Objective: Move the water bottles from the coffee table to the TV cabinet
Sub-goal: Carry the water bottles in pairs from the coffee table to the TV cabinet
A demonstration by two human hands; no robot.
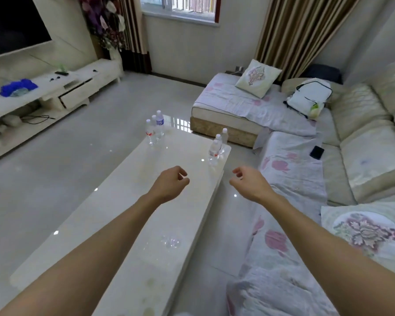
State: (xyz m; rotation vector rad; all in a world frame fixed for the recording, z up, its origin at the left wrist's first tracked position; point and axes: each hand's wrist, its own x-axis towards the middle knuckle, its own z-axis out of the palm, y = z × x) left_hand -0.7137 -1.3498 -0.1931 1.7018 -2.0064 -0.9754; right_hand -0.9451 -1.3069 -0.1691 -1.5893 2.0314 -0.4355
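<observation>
Reaching forward over a glossy white coffee table (128, 224), two bare arms are seen with the left hand (169, 184) above the tabletop and the right hand (249, 183) just past its sofa-side edge. Both hands are empty, the fingers loosely curled and nothing gripped. Beyond them, a cluster of three water bottles (217, 147) is stood at the table's far right corner, and a second cluster (155, 128), apparently also three, at the far left corner. A cream sofa (363, 137) is draped with floral covers at right. Farthest left, the white TV cabinet (55, 90) is shown against the wall, well apart from the bottles.
</observation>
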